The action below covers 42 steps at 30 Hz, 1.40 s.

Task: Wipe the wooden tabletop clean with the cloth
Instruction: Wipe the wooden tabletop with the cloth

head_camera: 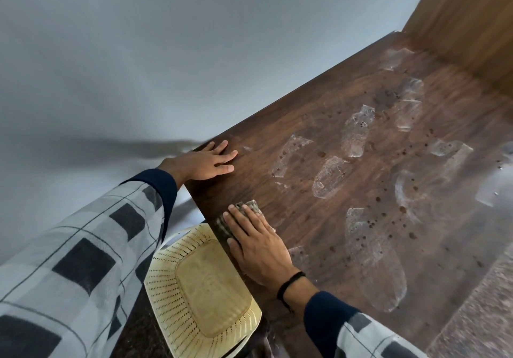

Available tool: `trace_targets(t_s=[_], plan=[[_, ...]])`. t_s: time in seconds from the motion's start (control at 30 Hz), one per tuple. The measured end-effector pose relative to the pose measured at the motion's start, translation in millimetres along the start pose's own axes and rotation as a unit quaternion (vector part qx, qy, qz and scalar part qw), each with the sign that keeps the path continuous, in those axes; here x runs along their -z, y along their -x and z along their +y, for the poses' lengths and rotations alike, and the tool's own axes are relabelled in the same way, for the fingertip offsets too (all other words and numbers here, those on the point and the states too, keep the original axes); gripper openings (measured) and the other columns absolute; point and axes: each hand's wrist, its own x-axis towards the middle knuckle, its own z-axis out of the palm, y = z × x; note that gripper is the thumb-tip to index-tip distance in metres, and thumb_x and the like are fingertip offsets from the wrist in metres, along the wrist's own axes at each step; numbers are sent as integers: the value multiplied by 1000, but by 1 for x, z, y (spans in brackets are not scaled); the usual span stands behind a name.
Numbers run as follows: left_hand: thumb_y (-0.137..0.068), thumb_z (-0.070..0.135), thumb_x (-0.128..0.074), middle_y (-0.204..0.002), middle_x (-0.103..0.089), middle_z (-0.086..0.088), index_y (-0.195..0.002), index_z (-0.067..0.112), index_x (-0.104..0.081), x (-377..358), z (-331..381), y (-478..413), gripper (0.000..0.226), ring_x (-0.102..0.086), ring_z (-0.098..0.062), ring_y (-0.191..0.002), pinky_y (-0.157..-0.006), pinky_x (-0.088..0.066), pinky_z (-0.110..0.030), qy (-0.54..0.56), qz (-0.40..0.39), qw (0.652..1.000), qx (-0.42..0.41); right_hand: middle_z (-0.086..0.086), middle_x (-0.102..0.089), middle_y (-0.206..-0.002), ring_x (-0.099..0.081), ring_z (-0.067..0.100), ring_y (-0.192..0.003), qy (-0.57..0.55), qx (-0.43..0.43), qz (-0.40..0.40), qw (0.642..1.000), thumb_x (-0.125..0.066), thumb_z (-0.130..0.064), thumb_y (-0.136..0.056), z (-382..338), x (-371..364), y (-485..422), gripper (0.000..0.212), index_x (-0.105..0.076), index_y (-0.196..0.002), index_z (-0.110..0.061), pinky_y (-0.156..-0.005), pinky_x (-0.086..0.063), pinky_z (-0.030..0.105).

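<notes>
two hands: left hand (205,163), right hand (258,246). one cloth (250,207) under the right fingers (240,219). one table (277,169). one cream basket (202,288) just beside those fingers. one black wristband (290,284).

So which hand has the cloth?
The right hand, wearing a black wristband, presses the grey cloth; the left hand lies flat on the brown wooden tabletop.

Soft, cool, dimmish light. Long blurred shadow lies on the plain grey wall (138,52). Dark brown wooden tabletop (263,182) shows faint sheen. Wide-angle edges bend; right side smears.
</notes>
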Motion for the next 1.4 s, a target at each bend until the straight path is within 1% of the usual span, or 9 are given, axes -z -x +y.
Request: trace_targets(t_s=[0.1,0.27,0.4,0.6,0.8,0.9,1.03,1.23,1.4], plan=[[-99,67,-28,-161,19,21,-151,56,-6,1,0,1,58,16,-13,-151,-122,-2,-52,-3,0,1000,0,-4,-14,-168,-1,16,-155,0,-39,3,999,-25,-43,-110,-9,-3,4,54,-21,-160,-25,-126,-9,42],[-97,70,-29,-161,19,23,-151,58,-5,-1,1,0,60,15,-13,-151,-121,-3,-58,-4,5,1000,0,-6,-14,-168,-2,15,-155,19,21,-20,999,-23,-44,-109,16,9,12,54,-20,-161,-26,-127,-6,39],[-98,69,-29,-161,21,21,-151,57,-4,0,0,0,60,16,-15,-151,-121,-4,-57,-8,-3,1000,-2,-2,-17,-168,-5,19,-156,-2,-86,10,996,-25,-40,-108,-5,3,6,54,-23,-160,-23,-126,-10,44],[-98,68,-29,-161,22,20,-152,56,-3,-1,2,1,61,16,-16,-151,-121,-2,-57,-10,-6,1000,-2,-1,-21,-167,-8,18,-155,25,-5,-2,1000,-26,-42,-109,-2,1,12,54,-26,-159,-21,-126,-10,41],[-98,68,-27,-161,22,20,-151,57,-2,-3,-9,-1,59,17,-16,-151,-121,-3,-58,-21,-7,1000,2,-2,-14,-168,-1,18,-156,-16,-46,-16,999,-24,-41,-109,-24,1,-6,55,-20,-161,-22,-126,0,41],[-97,69,-28,-161,21,20,-151,57,-1,-13,17,-9,61,16,-17,-151,-121,-2,-57,-17,-15,1000,-12,-1,-12,-169,1,19,-156,-21,-68,-16,997,-23,-40,-108,-8,-1,15,56,-17,-161,-22,-126,-5,44],[-91,71,-43,-161,24,17,-152,53,1,-4,6,-3,77,18,-18,-151,-121,-1,-56,-13,-7,1000,-8,-3,-17,-168,-5,18,-156,8,33,-38,999,-26,-40,-109,14,10,35,54,-21,-160,-24,-126,-1,39],[-80,64,-69,-159,28,17,-151,54,7,1,1,2,104,21,-18,-150,-121,-2,-55,-23,-20,999,-16,-1,-15,-168,-4,22,-155,-3,-96,6,995,-26,-38,-108,3,11,50,54,-21,-161,-24,-126,-9,45],[-84,58,-69,-160,27,18,-151,54,6,-3,1,5,101,19,-16,-150,-120,-4,-55,-29,-7,999,-14,-3,-18,-167,-7,19,-156,15,29,-15,999,-30,-38,-109,-10,-4,88,53,-23,-160,-26,-127,-5,41]])
